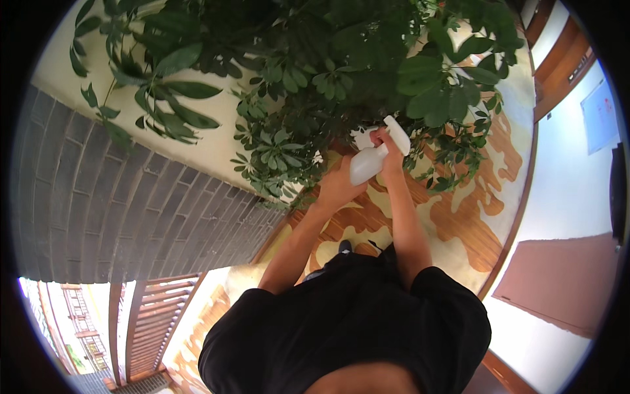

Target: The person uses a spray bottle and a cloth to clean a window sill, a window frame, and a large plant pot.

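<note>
A translucent white spray bottle [366,166] with a white trigger head [397,136] is held at a tilt between my two hands. My right hand [392,156] is wrapped around its neck, just under the trigger head. Against the lower side of the bottle body rests my left hand [338,186], its fingers partly hidden behind the plastic. Directly beyond both hands stands a dense umbrella plant [280,147] with glossy green leaves. Some of its foliage hangs close to the bottle, and I cannot tell whether they touch.
A grey brick wall [113,192] runs along the left, with a cream wall surface [216,157] beside it. The floor [457,216] has a brown and cream pattern. On the right is a white wall [556,197] with a brown panel [561,285]. Wooden slats [160,315] stand at lower left.
</note>
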`<state>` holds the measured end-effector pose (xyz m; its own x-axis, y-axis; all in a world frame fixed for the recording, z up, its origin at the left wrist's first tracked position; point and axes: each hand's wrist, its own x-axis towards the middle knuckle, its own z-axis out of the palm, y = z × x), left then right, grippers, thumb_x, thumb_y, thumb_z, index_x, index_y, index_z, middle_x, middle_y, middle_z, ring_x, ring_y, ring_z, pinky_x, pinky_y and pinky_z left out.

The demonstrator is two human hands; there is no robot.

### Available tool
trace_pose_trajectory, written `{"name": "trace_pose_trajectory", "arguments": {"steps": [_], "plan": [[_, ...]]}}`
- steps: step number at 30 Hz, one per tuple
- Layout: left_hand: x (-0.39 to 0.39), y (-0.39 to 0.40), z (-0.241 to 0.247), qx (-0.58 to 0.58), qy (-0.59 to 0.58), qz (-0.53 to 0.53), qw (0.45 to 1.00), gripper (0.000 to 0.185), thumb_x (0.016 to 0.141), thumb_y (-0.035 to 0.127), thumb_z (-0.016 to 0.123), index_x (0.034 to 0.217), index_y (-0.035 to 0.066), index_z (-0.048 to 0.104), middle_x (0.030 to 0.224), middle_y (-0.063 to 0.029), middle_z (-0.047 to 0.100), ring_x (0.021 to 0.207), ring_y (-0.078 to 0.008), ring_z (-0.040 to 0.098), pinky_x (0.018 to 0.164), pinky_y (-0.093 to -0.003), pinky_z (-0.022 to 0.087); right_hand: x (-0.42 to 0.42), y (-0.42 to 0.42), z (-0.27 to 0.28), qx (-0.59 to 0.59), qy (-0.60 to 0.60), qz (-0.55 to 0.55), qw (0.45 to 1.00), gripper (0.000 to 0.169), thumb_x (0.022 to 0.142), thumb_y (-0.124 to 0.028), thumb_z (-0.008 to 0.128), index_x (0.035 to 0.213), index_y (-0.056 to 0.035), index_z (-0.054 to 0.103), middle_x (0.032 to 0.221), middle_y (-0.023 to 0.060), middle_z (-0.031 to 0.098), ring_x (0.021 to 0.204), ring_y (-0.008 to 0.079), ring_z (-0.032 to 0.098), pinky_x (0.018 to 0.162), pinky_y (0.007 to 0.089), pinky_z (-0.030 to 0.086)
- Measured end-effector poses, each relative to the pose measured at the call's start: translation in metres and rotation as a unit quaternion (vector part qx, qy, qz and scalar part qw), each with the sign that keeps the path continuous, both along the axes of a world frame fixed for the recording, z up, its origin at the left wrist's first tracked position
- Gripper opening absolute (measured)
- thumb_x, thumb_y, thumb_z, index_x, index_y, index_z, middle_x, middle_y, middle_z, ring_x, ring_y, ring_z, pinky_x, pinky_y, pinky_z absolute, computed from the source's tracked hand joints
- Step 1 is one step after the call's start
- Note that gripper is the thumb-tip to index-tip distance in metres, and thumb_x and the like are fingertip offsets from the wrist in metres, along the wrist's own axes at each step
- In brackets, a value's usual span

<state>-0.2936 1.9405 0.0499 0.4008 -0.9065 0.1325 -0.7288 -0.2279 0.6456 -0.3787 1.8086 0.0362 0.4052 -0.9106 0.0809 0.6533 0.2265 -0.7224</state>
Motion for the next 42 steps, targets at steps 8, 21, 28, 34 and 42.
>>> {"name": "trace_pose_trajectory", "arguments": {"steps": [8, 21, 28, 34, 42], "plan": [[-0.064, -0.071, 0.012, -0.046, -0.003, -0.001, 0.999, 0.069, 0.069, 0.031, 0.078, 0.123, 0.003, 0.045, 0.112, -0.0222, 0.058, 0.097, -0.039, 0.061, 0.081, -0.0427, 0.05, -0.069, -0.061, 0.03, -0.07, 0.01, 0.005, 0.997, 0.013, 0.084, -0.016, 0.063, 0.086, -0.0036, 0.059, 0.075, 0.0033, 0.058, 0.073, 0.013, 0.054, 0.07, 0.0283, 0.042], [-0.24, -0.217, 0.082, -0.24, 0.04, 0.067, 0.968, 0.079, 0.078, 0.03, 0.076, 0.136, -0.003, 0.034, 0.123, -0.0237, 0.051, 0.112, -0.0337, 0.053, 0.095, -0.0405, 0.042, -0.203, -0.237, 0.167, -0.277, 0.073, 0.138, 0.948, 0.012, 0.083, -0.009, 0.063, 0.092, -0.0026, 0.058, 0.079, 0.003, 0.059, 0.072, 0.0121, 0.056, 0.066, 0.0252, 0.043], [-0.275, -0.174, 0.085, -0.187, 0.136, 0.081, 0.97, 0.037, 0.09, 0.013, 0.061, 0.125, 0.002, 0.053, 0.116, -0.0116, 0.061, 0.106, -0.0198, 0.059, 0.091, -0.0327, 0.046, -0.166, -0.289, 0.41, -0.548, 0.137, 0.194, 0.802, 0.024, 0.084, -0.035, 0.066, 0.081, -0.0108, 0.069, 0.077, -0.0035, 0.06, 0.067, 0.0042, 0.047, 0.057, 0.0234, 0.039], [-0.287, -0.104, 0.119, -0.175, 0.199, 0.166, 0.95, 0.024, 0.091, 0.012, 0.06, 0.112, 0.0, 0.062, 0.096, -0.0104, 0.069, 0.088, -0.019, 0.066, 0.073, -0.0299, 0.052, -0.038, -0.227, 0.515, -0.636, 0.082, 0.28, 0.715, 0.016, 0.081, -0.019, 0.066, 0.076, -0.0045, 0.065, 0.068, 0.0059, 0.063, 0.065, 0.0156, 0.062, 0.059, 0.0299, 0.047], [-0.089, -0.137, 0.402, -0.491, -0.266, 0.28, 0.781, 0.081, 0.078, 0.036, 0.075, 0.134, -0.007, 0.034, 0.116, -0.0166, 0.057, 0.108, -0.0227, 0.056, 0.094, -0.0341, 0.044, 0.051, -0.154, 0.582, -0.63, 0.104, 0.164, 0.752, 0.021, 0.075, -0.023, 0.066, 0.067, -0.0034, 0.066, 0.067, 0.009, 0.064, 0.06, 0.0183, 0.061, 0.058, 0.0342, 0.048]]}}
